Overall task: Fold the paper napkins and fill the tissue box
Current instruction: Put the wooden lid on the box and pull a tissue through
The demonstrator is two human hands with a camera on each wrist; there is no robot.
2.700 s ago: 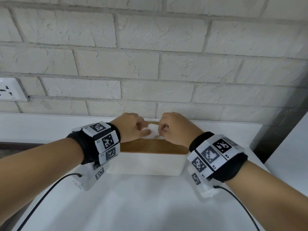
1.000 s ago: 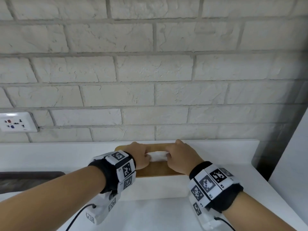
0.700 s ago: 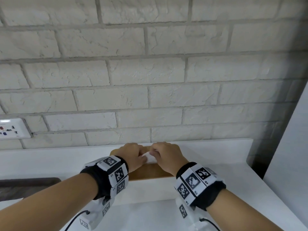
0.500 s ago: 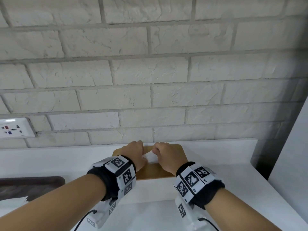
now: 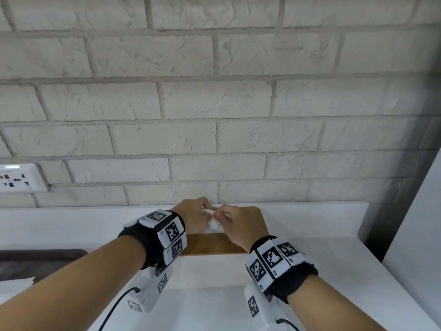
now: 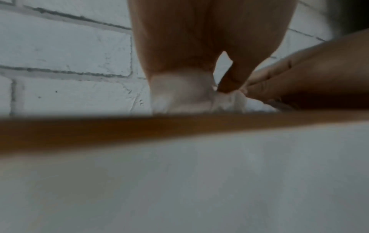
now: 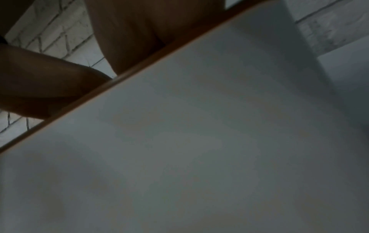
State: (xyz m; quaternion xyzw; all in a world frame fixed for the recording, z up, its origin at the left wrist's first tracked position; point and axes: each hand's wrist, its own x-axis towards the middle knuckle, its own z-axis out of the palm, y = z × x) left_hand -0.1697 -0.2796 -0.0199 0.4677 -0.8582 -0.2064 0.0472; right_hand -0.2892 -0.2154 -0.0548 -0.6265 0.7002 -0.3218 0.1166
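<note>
A white tissue box [image 5: 210,268] with a brown wooden lid [image 5: 212,244] stands on the white counter against the brick wall. A white paper napkin [image 5: 213,224] sticks up from the lid's middle. My left hand [image 5: 194,217] and right hand [image 5: 235,223] meet over it, and both pinch the napkin with curled fingers. In the left wrist view the napkin [image 6: 189,94] bunches under my fingers above the lid's edge [image 6: 139,129]. The right wrist view shows mostly the box's white wall [image 7: 199,141]; the napkin is hidden there.
A wall socket [image 5: 21,177] is at the left. A dark strip [image 5: 40,259] and a bit of white paper [image 5: 14,286] lie at the counter's left. A white panel [image 5: 420,235] rises at the right. The brick wall [image 5: 214,103] stands right behind the box.
Both hands have drawn closer together over the lid's middle, and the napkin between them is more bunched. The head view has shifted a little.
</note>
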